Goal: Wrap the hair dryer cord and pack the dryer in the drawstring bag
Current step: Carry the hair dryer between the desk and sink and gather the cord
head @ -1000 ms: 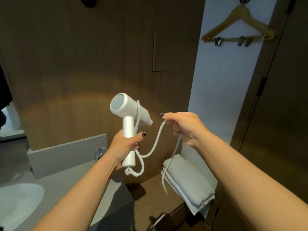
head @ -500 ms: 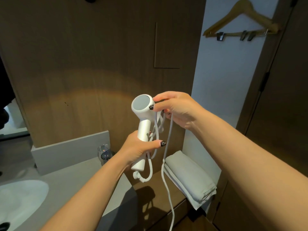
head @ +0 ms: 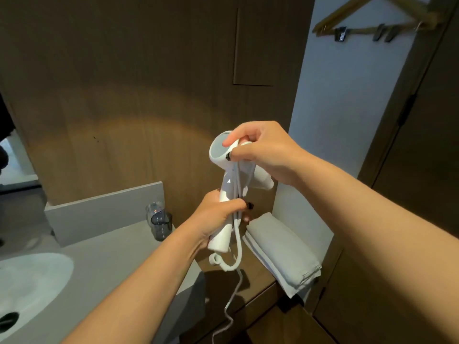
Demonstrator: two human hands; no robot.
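A: How is the hair dryer [head: 218, 155] held?

B: Its handle is clasped, with cord [head: 239, 242] strands, in the left hand [head: 213, 219] above the tabletop [head: 104, 259]; cord is pinched against the head by the right hand [head: 263, 155].

A: The risk?

B: Loops could be loosened if tension is lost; the hanging tail may be snagged below. No bag is seen.

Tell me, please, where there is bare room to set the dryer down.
Bare grey counter lies between the sink and the glasses. The wooden shelf below the hands is narrower, bordered by the folded towel and crossed by the hanging cord.
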